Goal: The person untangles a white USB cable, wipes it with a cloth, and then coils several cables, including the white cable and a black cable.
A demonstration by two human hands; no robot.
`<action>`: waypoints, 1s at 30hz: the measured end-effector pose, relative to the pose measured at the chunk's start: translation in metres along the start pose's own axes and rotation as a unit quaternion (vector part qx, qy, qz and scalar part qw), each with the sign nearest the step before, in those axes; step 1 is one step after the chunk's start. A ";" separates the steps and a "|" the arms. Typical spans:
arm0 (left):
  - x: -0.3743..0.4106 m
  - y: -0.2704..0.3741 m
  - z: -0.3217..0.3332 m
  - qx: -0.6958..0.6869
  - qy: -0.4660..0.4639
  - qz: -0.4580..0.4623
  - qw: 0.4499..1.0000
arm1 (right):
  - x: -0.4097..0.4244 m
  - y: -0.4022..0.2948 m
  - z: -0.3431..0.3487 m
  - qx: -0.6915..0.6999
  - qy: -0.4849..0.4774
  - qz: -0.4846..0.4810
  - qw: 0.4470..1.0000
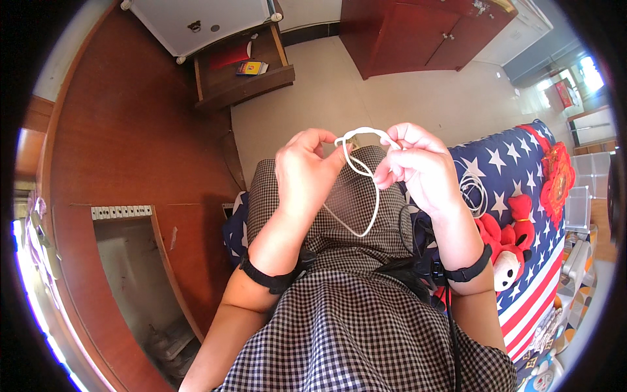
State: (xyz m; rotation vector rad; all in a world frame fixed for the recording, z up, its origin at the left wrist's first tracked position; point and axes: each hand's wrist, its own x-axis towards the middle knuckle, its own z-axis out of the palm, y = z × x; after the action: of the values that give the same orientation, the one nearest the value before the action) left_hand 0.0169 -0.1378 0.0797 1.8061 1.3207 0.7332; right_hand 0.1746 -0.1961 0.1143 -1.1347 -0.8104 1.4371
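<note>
A thin white cord, probably a cable, is stretched between my two hands above my lap. My left hand pinches one part of it between thumb and fingers. Its other side is gripped by my right hand, near the top of a small twisted loop. Strands cross each other between the hands, and a longer loop hangs below them over the checked cloth of my clothing. The ends of the cord are hidden.
To my right, a coiled white cable and a red plush toy lie on a star-and-stripe cover. An open wooden drawer holds a small colourful box. Red cabinets stand across the floor.
</note>
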 end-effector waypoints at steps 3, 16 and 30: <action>0.002 -0.013 0.005 -0.359 -0.107 -0.120 0.919 | 0.001 0.002 0.000 0.047 0.018 -0.009 0.999; 0.006 -0.013 -0.016 -0.305 0.019 0.053 0.951 | 0.005 -0.004 -0.016 0.139 -0.007 0.024 0.990; -0.002 -0.014 -0.002 -0.640 -0.209 0.034 0.738 | 0.012 0.005 -0.014 0.311 0.013 0.069 0.948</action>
State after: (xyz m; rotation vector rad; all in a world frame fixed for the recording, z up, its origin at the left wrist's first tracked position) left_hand 0.0075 -0.1372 0.0685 0.7531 0.1983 0.8657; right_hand 0.1865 -0.1863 0.1030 -0.7252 -0.2194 1.6310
